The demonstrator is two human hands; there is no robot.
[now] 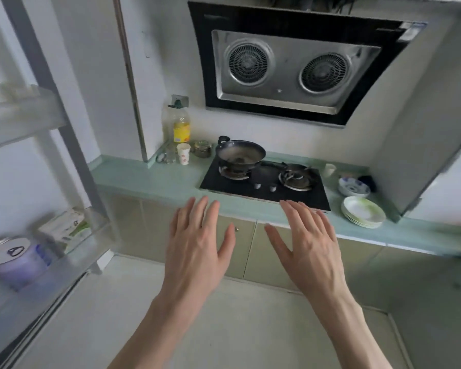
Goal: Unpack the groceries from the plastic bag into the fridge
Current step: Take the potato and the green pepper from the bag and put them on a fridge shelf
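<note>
Both hands are held out flat, palms down, in front of the counter, holding nothing. My left hand (197, 243) and my right hand (309, 243) hover side by side with fingers spread. At the left stands the open fridge door (24, 115), blurred, with clear door shelves. The lower door shelf holds a can with a pull tab (14, 259) and a white and green packet (64, 227). No plastic bag is in view.
A pale green counter (149, 179) carries a black gas hob (264, 182) with a wok (240, 153), an oil bottle (180, 123), a paper cup (183, 153), jars, and stacked plates (363, 211) at right. A range hood (290, 67) hangs above. Cabinet doors are below.
</note>
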